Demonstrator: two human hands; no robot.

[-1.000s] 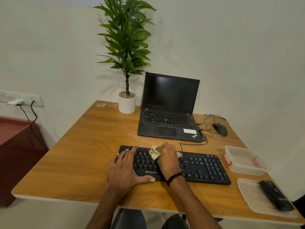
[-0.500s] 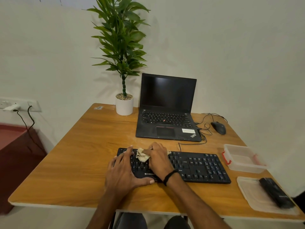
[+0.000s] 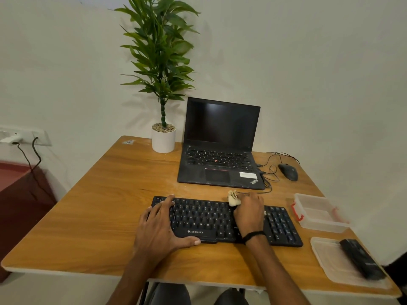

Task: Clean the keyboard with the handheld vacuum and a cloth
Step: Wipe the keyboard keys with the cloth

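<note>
The black keyboard (image 3: pixel 198 219), marked ZEBRONICS on its front strip, lay flat near the front edge of the table (image 3: pixel 99 216), its long side parallel to that edge, with the left hand (image 3: pixel 158 230) spread over its left end. The cloth (image 3: pixel 233 200), a small pale crumpled wad, sat on the keyboard's far edge right of its middle, gripped by the right hand (image 3: pixel 250 214). The handheld vacuum (image 3: pixel 361 259), black and slim, lay on a clear plastic lid (image 3: pixel 330 260) at the table's front right corner.
</note>
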